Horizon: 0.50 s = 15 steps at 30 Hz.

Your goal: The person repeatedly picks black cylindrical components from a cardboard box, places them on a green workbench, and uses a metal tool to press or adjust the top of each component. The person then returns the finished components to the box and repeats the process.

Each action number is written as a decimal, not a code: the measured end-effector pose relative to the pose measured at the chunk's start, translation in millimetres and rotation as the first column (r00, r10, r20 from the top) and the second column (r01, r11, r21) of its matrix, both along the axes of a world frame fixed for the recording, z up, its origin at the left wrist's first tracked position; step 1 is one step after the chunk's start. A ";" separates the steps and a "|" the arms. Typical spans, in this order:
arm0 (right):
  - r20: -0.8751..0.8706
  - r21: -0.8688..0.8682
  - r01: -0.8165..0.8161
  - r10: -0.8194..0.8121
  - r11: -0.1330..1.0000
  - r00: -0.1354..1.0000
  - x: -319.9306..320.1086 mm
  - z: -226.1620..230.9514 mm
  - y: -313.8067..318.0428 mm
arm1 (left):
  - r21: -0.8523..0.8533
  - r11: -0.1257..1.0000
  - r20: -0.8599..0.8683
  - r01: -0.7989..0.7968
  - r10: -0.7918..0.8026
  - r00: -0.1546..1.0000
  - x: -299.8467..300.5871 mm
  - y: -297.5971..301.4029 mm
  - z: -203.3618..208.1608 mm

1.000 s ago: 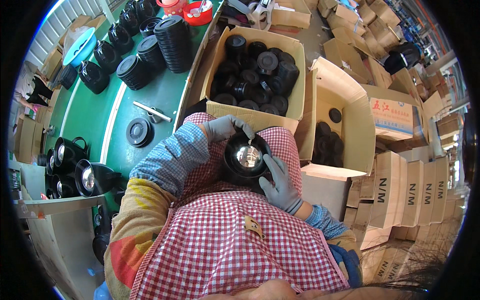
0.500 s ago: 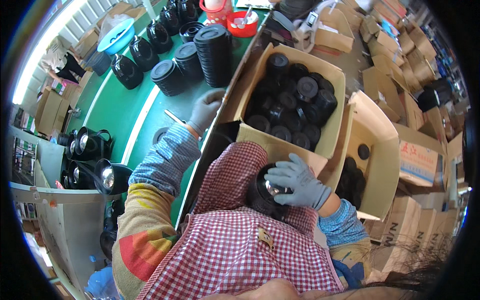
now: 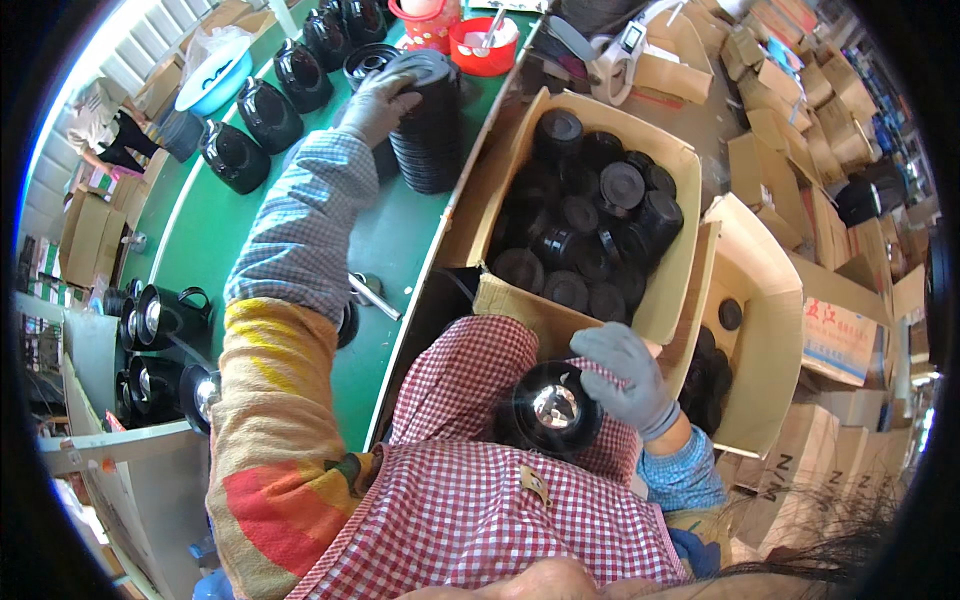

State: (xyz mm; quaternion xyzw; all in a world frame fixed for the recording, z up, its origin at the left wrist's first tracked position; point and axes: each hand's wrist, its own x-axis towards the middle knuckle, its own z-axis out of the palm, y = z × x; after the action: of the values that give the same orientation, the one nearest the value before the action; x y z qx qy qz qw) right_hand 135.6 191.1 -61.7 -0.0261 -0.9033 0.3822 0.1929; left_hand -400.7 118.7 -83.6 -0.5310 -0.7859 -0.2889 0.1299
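On the checked apron over my lap rests a glossy black round vessel (image 3: 522, 412) with a shiny silvery inside, its mouth facing up. My right hand (image 3: 632, 382), in a grey glove, is at its right rim with loosely bent fingers and grips nothing that I can see. My left hand (image 3: 378, 108), also gloved, reaches to the far end of the green table. Its spread fingers touch the upper left side of a tall stack of black ribbed lids (image 3: 428, 140); part of the lids behind this arm is hidden.
A carton (image 3: 672, 300) of black round parts stands right of my lap, beside another open carton (image 3: 765, 330). Black glossy vessels (image 3: 268, 115) line the green table (image 3: 210, 235). A red bowl (image 3: 482, 60) stands at the back, and a silvery tool (image 3: 375, 297) lies near my left forearm.
My left hand has moved from the table's near edge up to the lid stack. My right hand has shifted off the vessel's mouth to its right rim, uncovering the shiny inside.
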 end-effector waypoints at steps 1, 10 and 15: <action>-0.035 0.017 0.037 -0.036 0.999 0.999 0.9 -4.0 5.9 | 0.083 0.996 -0.102 0.033 -0.025 0.994 -6.6 -1.9 -1.1; -0.120 -0.547 0.167 -0.275 0.820 0.954 -14.6 0.0 22.6 | 0.306 0.730 0.568 0.611 -0.655 0.499 231.7 -86.9 56.0; -0.051 -0.669 -0.002 -0.043 0.743 0.998 6.9 -8.2 -5.8 | 0.544 0.673 0.763 0.502 -0.645 0.039 339.2 -100.3 13.4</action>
State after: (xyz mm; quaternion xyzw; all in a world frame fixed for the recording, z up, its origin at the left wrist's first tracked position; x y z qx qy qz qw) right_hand 142.4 185.3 -69.9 -0.0913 -0.6996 0.6789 0.2031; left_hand -61.6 18.4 -70.2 -0.5233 -0.4073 -0.6100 -0.4338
